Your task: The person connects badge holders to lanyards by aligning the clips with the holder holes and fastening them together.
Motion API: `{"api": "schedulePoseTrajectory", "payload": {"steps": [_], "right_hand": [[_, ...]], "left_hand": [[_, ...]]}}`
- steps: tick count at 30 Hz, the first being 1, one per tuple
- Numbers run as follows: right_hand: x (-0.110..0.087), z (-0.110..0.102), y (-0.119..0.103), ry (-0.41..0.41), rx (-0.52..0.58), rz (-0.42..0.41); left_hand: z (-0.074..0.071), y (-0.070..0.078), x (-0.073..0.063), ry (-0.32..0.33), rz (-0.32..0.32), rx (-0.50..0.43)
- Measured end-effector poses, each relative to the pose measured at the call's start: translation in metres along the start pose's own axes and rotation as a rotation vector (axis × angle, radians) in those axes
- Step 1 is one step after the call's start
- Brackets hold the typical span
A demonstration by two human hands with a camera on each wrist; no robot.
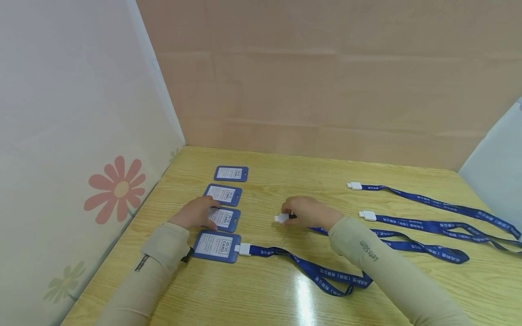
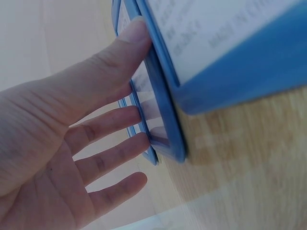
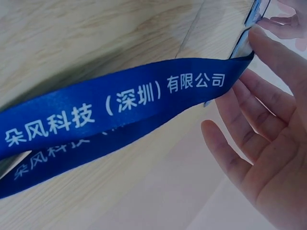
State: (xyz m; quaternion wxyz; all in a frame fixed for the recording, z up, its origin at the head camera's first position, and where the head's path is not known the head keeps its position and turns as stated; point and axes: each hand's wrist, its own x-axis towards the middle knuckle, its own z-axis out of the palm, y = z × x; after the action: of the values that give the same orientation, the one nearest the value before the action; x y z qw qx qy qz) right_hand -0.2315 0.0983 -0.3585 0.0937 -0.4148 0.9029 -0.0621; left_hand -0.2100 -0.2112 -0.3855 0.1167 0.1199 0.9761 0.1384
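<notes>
Flat on the table lies a blue ID card holder (image 1: 225, 219), third from the back in a column. My left hand (image 1: 197, 212) spans it, thumb at its near edge and index finger at its far edge; in the left wrist view the other fingers (image 2: 112, 155) are spread loosely. My right hand (image 1: 310, 212) pinches a blue lanyard (image 3: 129, 98) just behind its white clip (image 1: 281, 218), which points at that holder, a gap apart. The lanyard's printed strap trails under my right wrist. In front, another card holder (image 1: 215, 246) is joined to a lanyard by a white clip (image 1: 244, 249).
Two more card holders (image 1: 231, 173) lie toward the back of the wooden table (image 1: 281, 181). Two blue lanyards with white clips (image 1: 355, 186) stretch out at the right. A flowered wall panel (image 1: 49, 158) borders the left, a tan one (image 1: 318, 86) the back.
</notes>
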Motion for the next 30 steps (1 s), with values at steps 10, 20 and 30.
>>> {"api": "schedulePoseTrajectory", "payload": {"steps": [10,20,30], "right_hand": [[0.003,-0.001,-0.004,-0.013,0.020,0.011],[0.009,0.000,-0.008,-0.015,0.001,0.001],[0.017,0.003,-0.010,-0.038,-0.007,-0.010]], "left_hand": [[0.001,-0.002,0.002,0.003,0.008,0.004],[0.001,-0.001,0.002,-0.005,0.001,0.001],[0.001,0.000,0.001,-0.011,-0.016,-0.003]]}}
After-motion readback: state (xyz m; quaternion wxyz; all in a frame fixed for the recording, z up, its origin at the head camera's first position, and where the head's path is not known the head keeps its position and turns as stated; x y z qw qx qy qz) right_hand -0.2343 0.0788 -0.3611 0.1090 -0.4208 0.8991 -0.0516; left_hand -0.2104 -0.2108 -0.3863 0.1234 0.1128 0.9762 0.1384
